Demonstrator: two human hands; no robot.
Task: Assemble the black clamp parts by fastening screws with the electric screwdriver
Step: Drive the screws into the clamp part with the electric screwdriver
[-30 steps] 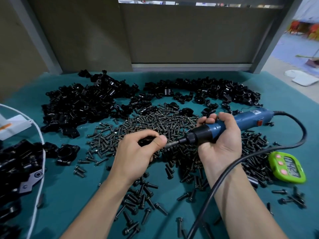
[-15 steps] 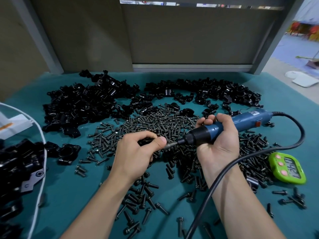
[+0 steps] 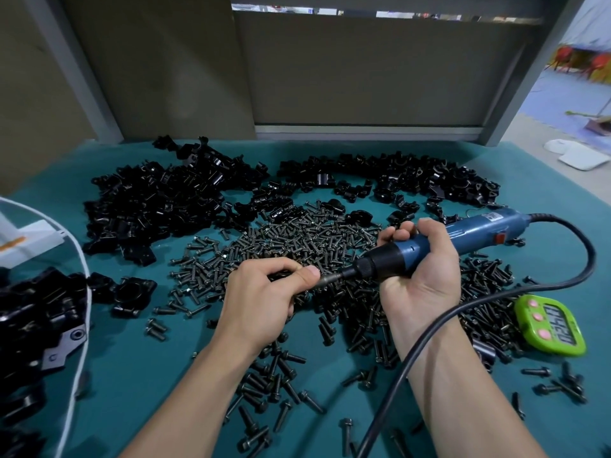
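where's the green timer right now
In the head view, the green timer lies on the teal table at the far right, just right of the screwdriver's black cord and at the edge of the loose screws.

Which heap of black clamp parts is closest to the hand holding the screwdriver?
The thinner far-right heap, just behind the right hand and blue electric screwdriver; the bulkier heap lies far left.

Blue corded electric screwdriver (image 3: pixel 429 242) with a black nose was gripped in the right hand (image 3: pixel 420 289), pointing left and slightly down. Its tip met a small black clamp part (image 3: pixel 281 276) pinched in the left hand (image 3: pixel 261 299), mostly hidden. Dark screws (image 3: pixel 297 236) sat heaped right behind, with loose clamp parts (image 3: pixel 158 203) piled further back.
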